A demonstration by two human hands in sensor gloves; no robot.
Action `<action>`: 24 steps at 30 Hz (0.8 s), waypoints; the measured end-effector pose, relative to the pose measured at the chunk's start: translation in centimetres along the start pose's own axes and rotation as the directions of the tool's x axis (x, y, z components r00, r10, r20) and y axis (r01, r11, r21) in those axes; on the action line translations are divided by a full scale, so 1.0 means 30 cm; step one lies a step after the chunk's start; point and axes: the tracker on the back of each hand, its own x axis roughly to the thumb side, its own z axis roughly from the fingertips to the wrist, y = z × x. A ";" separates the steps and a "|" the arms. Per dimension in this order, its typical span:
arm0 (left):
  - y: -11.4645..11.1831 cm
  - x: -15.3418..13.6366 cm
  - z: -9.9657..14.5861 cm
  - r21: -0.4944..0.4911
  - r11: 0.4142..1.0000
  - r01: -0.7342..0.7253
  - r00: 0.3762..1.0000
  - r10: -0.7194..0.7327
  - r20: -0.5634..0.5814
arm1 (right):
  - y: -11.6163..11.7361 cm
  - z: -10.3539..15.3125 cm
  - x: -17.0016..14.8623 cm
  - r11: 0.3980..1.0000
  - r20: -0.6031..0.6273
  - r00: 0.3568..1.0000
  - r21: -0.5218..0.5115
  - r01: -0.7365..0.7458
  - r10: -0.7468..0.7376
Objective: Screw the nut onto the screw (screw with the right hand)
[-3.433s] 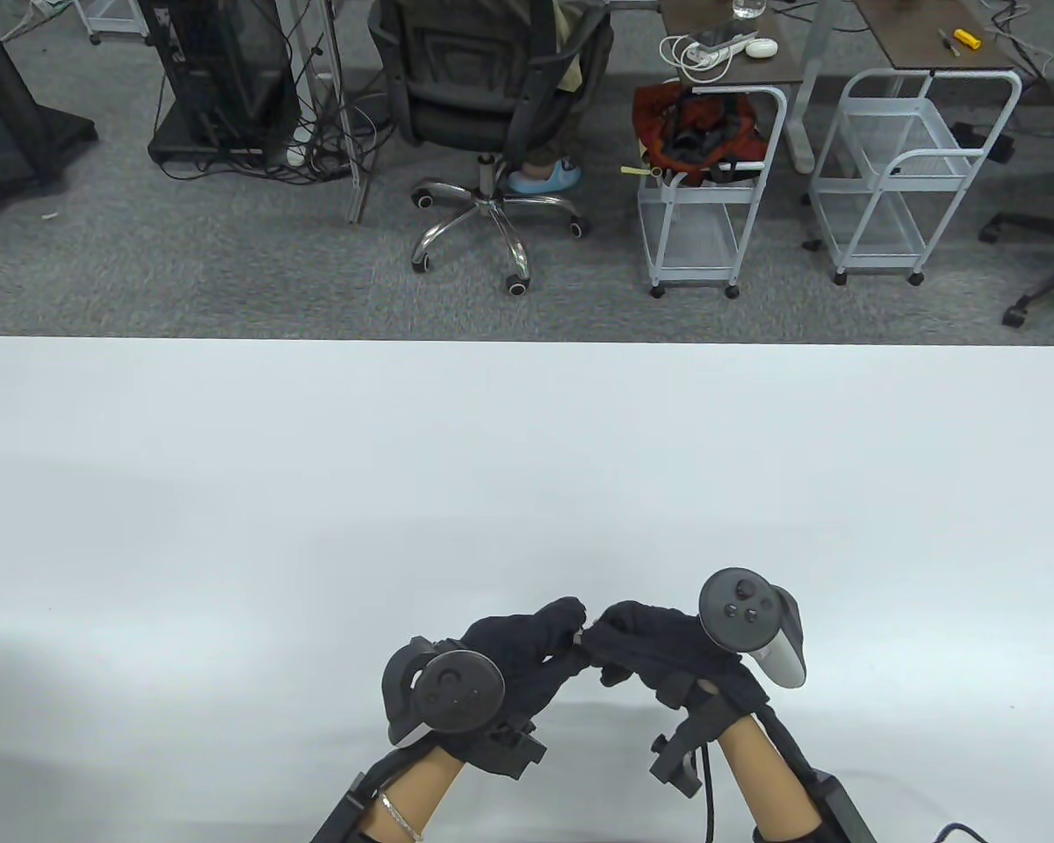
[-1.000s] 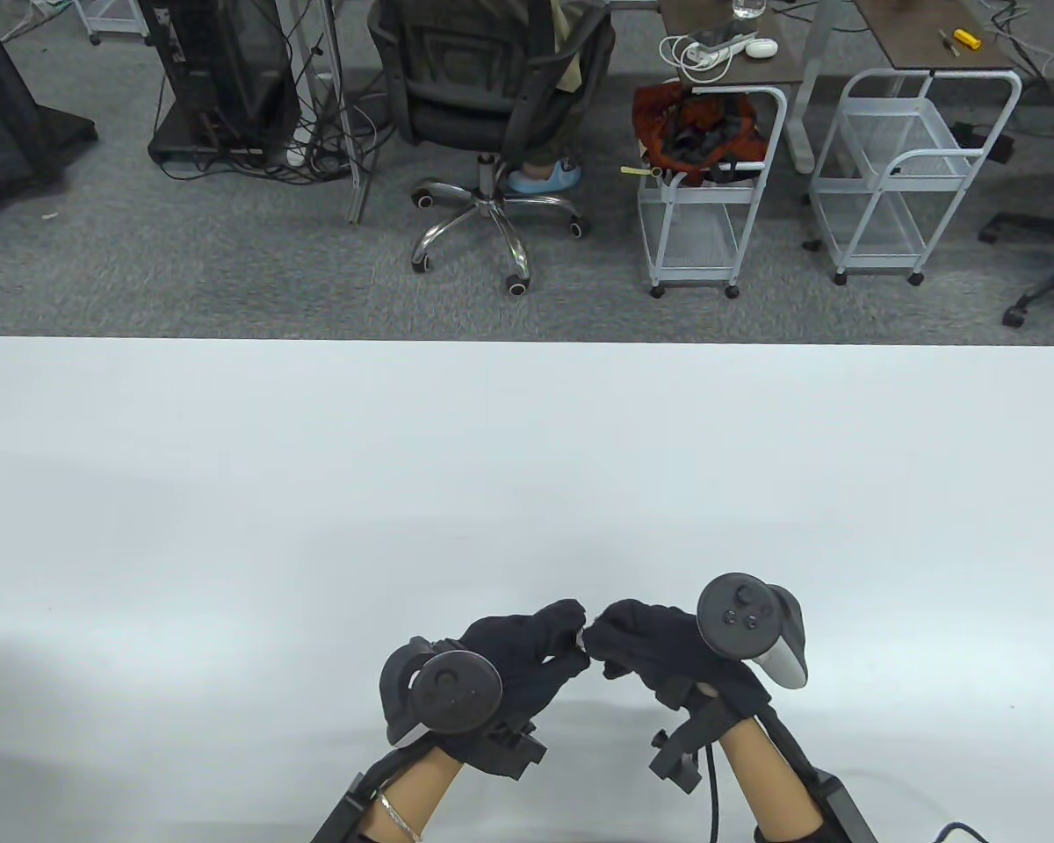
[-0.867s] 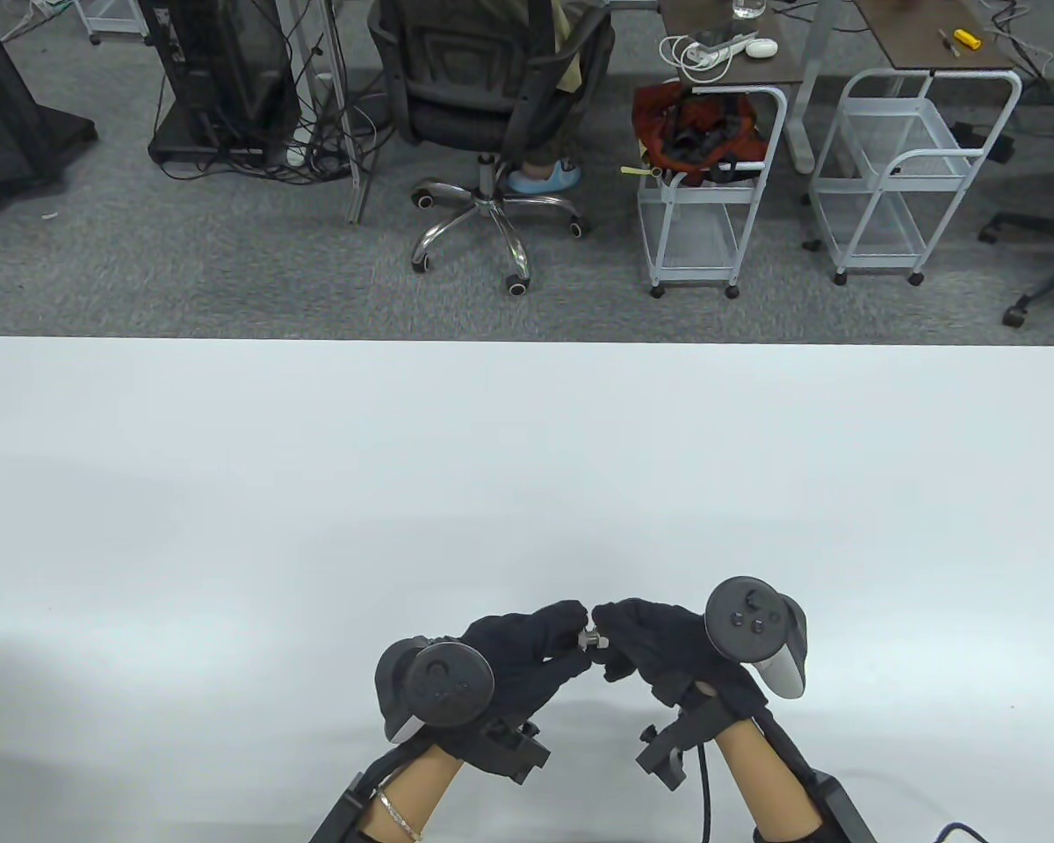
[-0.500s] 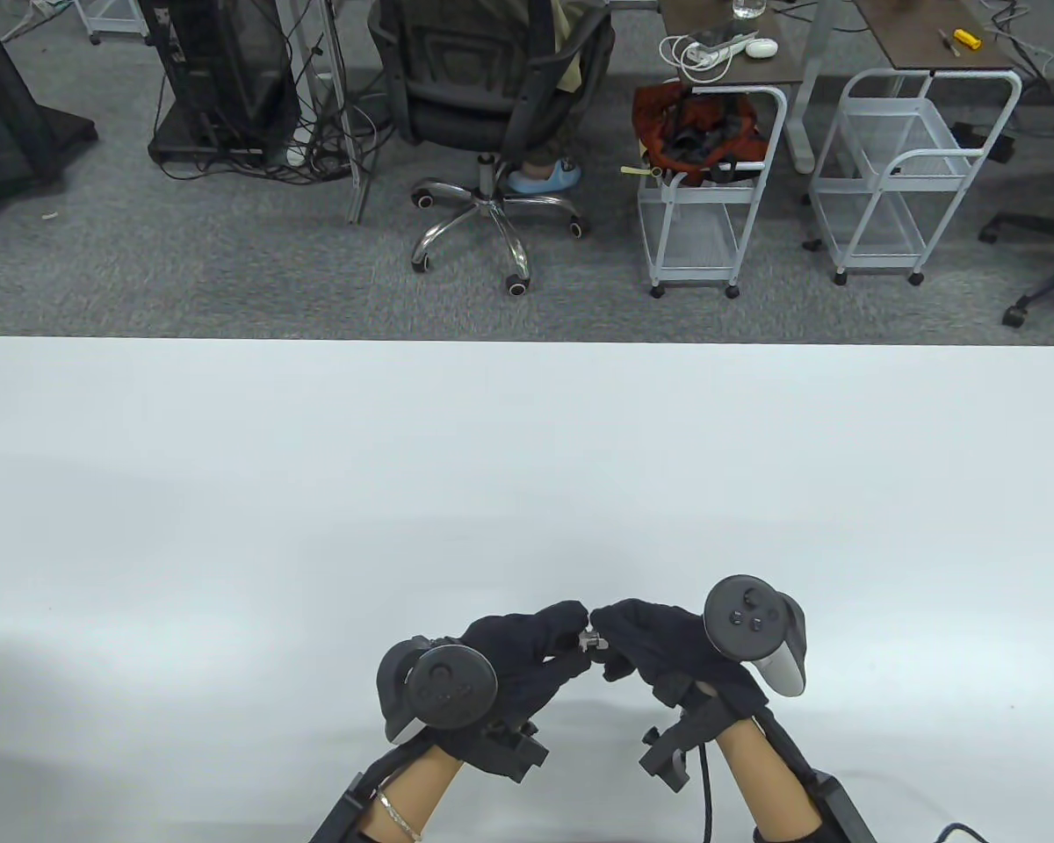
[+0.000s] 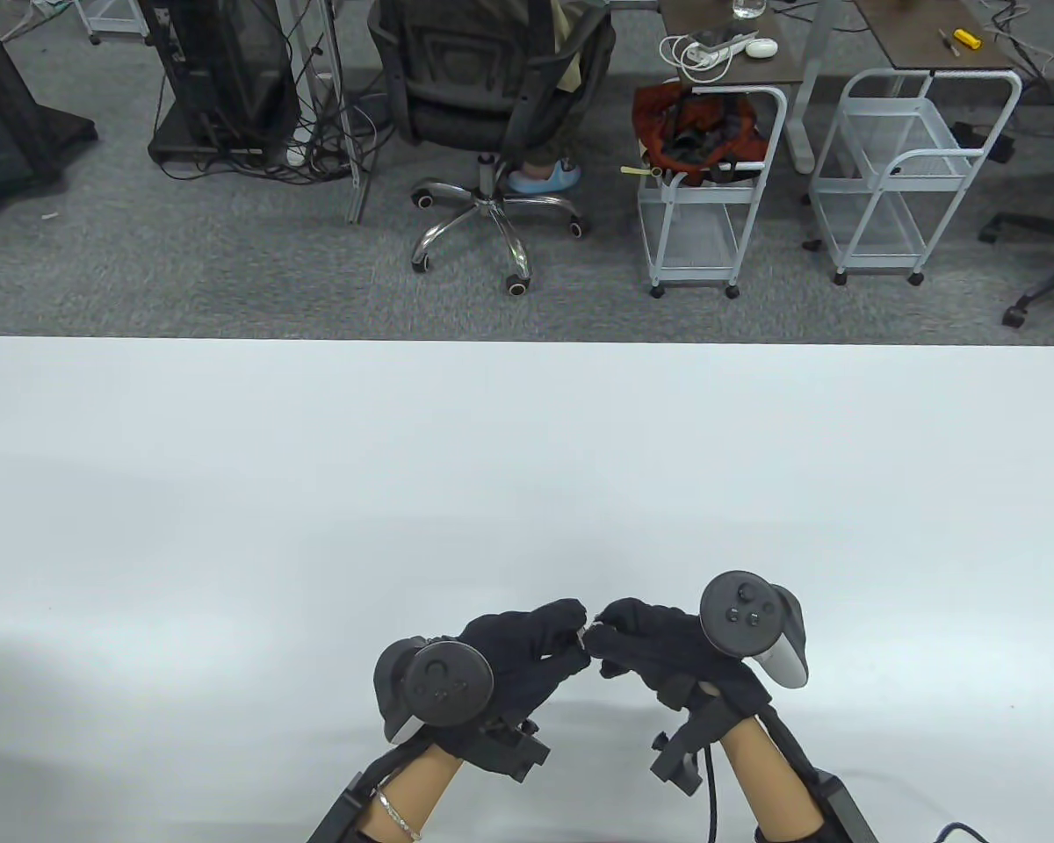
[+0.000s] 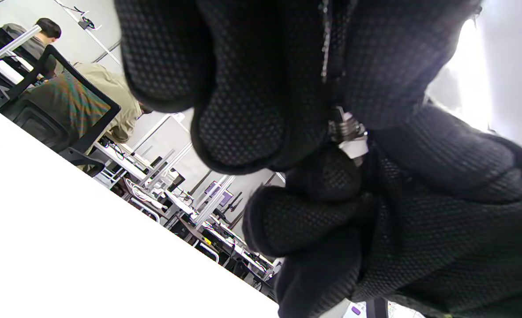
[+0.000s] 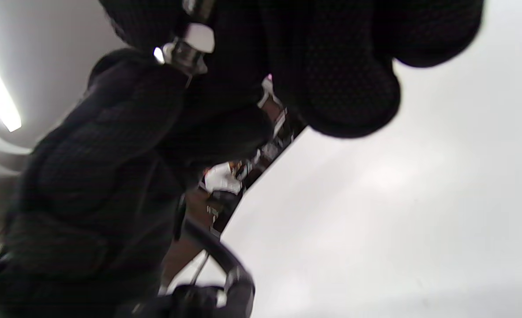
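Observation:
Both gloved hands meet fingertip to fingertip low in the table view, just above the white table [image 5: 527,492]. My left hand [image 5: 571,630] pinches the threaded metal screw [image 6: 343,127], which also shows in the right wrist view [image 7: 179,56]. My right hand [image 5: 601,629] pinches the silver nut [image 6: 356,148] sitting on the screw's end, seen again in the right wrist view [image 7: 197,38]. In the table view the fingertips hide nearly all of the screw and nut.
The table's far edge [image 5: 527,341] borders a grey carpet with an office chair [image 5: 492,105] and two white wire carts [image 5: 711,184]. A cable [image 5: 710,790] trails from my right wrist.
My right hand has rolled at the wrist around the nut, its tracker shifting slightly left. The fingertips closed together again, hiding the metal that showed between them a moment ago. The left hand stays put.

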 end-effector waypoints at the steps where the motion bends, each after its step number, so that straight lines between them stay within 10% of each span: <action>1: 0.000 -0.003 -0.001 -0.012 1.000 -0.019 1.000 0.019 0.005 | 0.004 0.004 -0.001 0.999 -0.020 1.000 -0.053 0.012 -0.014; 7: 0.006 0.003 0.001 0.009 1.000 0.023 1.000 -0.023 0.007 | 0.004 0.001 0.000 0.992 -0.044 0.998 0.112 0.050 -0.046; 11: 0.000 -0.004 0.000 -0.001 1.000 -0.011 1.000 0.011 0.000 | 0.003 0.003 0.000 0.998 -0.012 1.000 -0.063 0.001 -0.002; 17: 0.006 -0.003 0.002 0.010 1.000 0.009 1.000 -0.009 -0.001 | 0.001 0.000 0.001 0.991 -0.044 0.998 0.125 0.056 -0.051; 21: 0.001 0.001 0.002 0.000 1.000 -0.007 1.000 0.007 0.008 | 0.004 0.003 0.000 0.998 -0.013 1.000 -0.062 0.018 -0.018; 24: 0.004 0.001 0.003 0.008 1.000 -0.003 1.000 0.003 -0.001 | 0.002 0.003 0.001 0.999 -0.022 0.999 -0.008 0.035 -0.035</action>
